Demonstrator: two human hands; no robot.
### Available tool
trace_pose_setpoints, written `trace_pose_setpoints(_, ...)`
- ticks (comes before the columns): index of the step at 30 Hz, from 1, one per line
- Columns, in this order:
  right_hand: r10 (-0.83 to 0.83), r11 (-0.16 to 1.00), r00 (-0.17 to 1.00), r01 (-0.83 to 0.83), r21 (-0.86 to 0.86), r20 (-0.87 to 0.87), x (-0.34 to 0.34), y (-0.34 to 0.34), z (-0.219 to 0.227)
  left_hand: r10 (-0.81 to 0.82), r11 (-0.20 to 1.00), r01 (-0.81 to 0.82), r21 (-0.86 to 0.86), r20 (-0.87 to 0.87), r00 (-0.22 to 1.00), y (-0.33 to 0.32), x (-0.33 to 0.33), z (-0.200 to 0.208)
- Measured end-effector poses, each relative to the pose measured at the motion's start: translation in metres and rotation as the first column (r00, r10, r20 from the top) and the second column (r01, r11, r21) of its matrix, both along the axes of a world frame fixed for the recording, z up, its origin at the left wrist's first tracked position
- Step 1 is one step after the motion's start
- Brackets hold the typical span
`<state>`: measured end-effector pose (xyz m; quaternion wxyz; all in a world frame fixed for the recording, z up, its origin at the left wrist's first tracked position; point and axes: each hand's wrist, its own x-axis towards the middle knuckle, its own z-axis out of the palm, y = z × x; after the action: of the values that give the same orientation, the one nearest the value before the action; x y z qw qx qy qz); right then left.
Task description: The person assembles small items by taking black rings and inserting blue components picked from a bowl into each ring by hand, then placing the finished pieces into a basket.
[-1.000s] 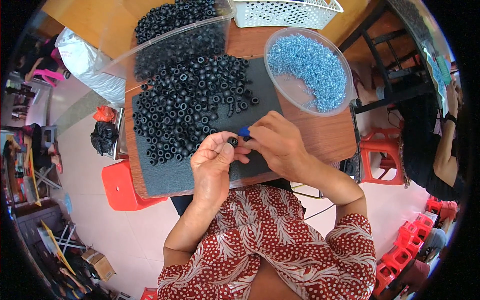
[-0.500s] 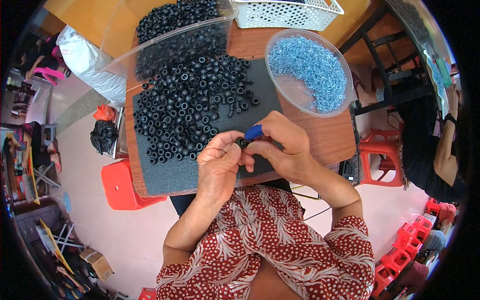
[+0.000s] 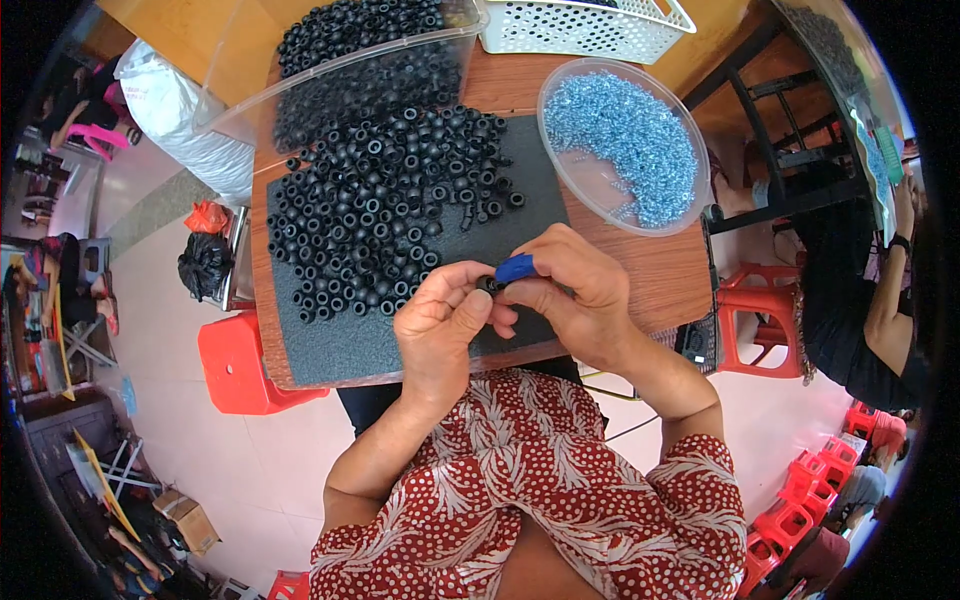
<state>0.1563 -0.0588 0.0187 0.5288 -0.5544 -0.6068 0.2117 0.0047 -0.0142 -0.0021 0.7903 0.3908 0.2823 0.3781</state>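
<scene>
Above the front part of the dark mat [image 3: 420,358], my two hands meet. My left hand [image 3: 436,325] pinches a small black hollow round part [image 3: 486,284] between thumb and fingertips. Against that part's right side, my right hand [image 3: 585,300] is closed, thumb and index finger pressed together; whatever tiny thing they hold is hidden. A blue cover [image 3: 514,267] wraps the right index fingertip. Many similar black parts [image 3: 360,205] lie heaped on the mat, left of and beyond my hands. Beyond my right hand, a round clear tub [image 3: 582,178] contains small light-blue pieces [image 3: 630,130].
A clear plastic bin [image 3: 335,60] of black parts leans over the table's far left, beside a white perforated basket [image 3: 570,32]. Red stools [image 3: 232,368] stand at both sides of the wooden table [image 3: 660,270]. Another person's arm [image 3: 885,290] shows at right.
Both hands stay together at the black part, with the right index finger shifted slightly. The whole view has moved a little; the heap and tub look unchanged.
</scene>
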Motion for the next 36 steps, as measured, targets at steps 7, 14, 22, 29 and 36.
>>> trace_pose_setpoints(7,-0.032,0.999,0.999,0.032,0.004,0.031,-0.001,0.0,0.002,0.019,0.998,-0.017,0.061,-0.026,0.999,-0.003,0.002,-0.001)
trace_pose_setpoints(14,-0.028,0.999,1.0,0.028,-0.016,-0.003,-0.003,0.0,0.003,0.046,0.995,-0.042,0.092,-0.041,0.998,-0.007,0.005,-0.003)
trace_pose_setpoints(22,-0.022,0.999,0.999,0.022,-0.025,0.024,-0.002,0.001,0.002,0.015,1.0,-0.014,0.028,-0.033,0.999,-0.007,0.003,-0.004)
trace_pose_setpoints(29,-0.023,1.0,0.992,0.023,-0.003,0.121,-0.001,0.001,0.004,0.056,0.986,-0.043,0.163,-0.079,0.995,-0.01,0.003,-0.007)
trace_pose_setpoints(36,-0.026,1.0,0.988,0.023,0.018,0.149,-0.001,0.003,0.001,0.088,0.98,-0.072,0.186,-0.079,0.993,-0.013,0.005,-0.005)
